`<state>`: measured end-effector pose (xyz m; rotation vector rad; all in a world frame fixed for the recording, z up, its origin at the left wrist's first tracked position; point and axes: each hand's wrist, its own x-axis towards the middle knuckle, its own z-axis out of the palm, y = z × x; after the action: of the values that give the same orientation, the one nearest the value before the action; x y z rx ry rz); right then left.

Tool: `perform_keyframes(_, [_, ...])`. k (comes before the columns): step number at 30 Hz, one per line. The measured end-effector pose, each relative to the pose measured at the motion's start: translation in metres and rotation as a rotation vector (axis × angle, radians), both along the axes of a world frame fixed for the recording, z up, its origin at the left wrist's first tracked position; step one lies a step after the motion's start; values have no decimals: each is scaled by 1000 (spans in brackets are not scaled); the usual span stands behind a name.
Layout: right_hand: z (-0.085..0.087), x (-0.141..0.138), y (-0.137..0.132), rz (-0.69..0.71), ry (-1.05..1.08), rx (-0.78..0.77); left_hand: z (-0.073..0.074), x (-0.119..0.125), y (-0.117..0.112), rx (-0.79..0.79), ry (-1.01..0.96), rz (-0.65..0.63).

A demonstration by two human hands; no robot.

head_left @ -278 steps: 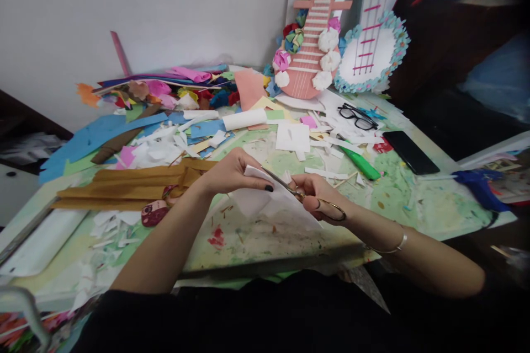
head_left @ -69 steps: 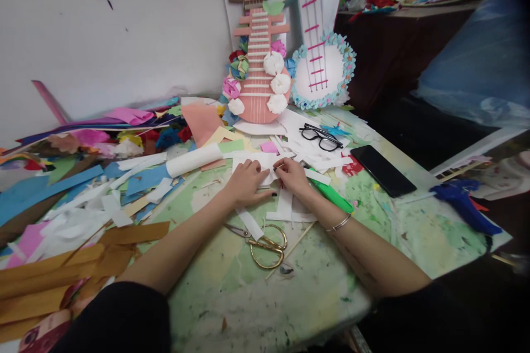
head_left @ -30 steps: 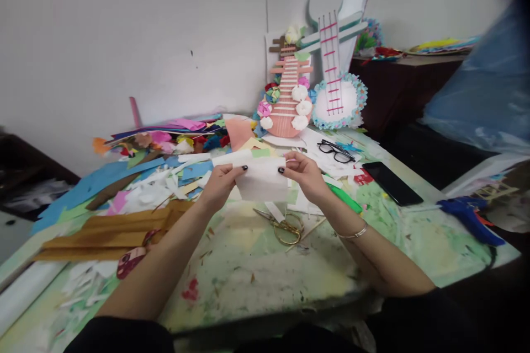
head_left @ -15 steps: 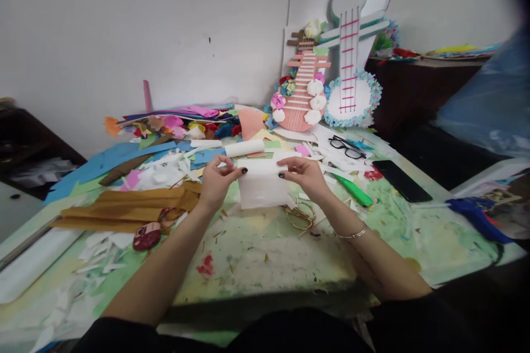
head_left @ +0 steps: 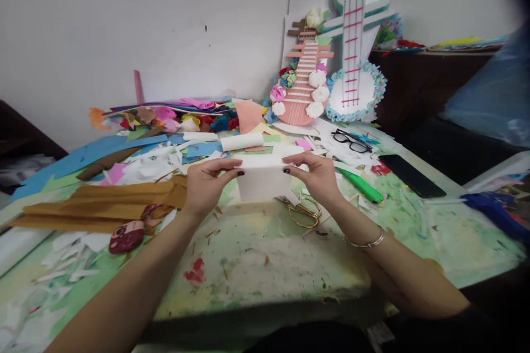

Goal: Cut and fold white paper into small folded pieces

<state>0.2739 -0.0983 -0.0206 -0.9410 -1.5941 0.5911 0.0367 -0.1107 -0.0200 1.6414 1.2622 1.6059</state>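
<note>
A white sheet of paper [head_left: 264, 179] hangs upright between my hands, just above the table. My left hand [head_left: 209, 183] pinches its upper left corner between thumb and fingers. At the upper right corner my right hand [head_left: 317, 176] grips it the same way. The paper's top edge looks bent back, though I cannot tell whether it is folded. Gold-handled scissors [head_left: 304, 213] lie below the right hand, their blades partly hidden by paper. To that hand's right rests a green cutter-like tool [head_left: 360, 185].
Brown crepe paper [head_left: 103, 207] and a dark red owl-like item [head_left: 126, 236] lie at left among white scraps. Glasses [head_left: 351, 140] and a black phone [head_left: 411, 175] are at right. Decorated paper instruments [head_left: 300, 99] lean on the wall behind a rolled white paper [head_left: 242, 142].
Both hands keep their hold on the paper. My fingers now lie straighter along its top edge, which looks bent back. The view has shifted slightly.
</note>
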Motion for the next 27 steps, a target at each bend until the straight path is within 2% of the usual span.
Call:
perform_keyframes(5, [0,-4,-5,-49,23,102,-4,3,-1,80,22,91])
perform_keyframes(10, [-4,-7,-7,-96,49,153,-6,3,0,137,27,73])
perform_keyframes(23, [-6,-9,-10,-126,11,142,-4,3,-1,100,57,102])
perform_keyframes(27, [-7,-9,-10,-145,-45,191,-5,5,-2,84,75,124])
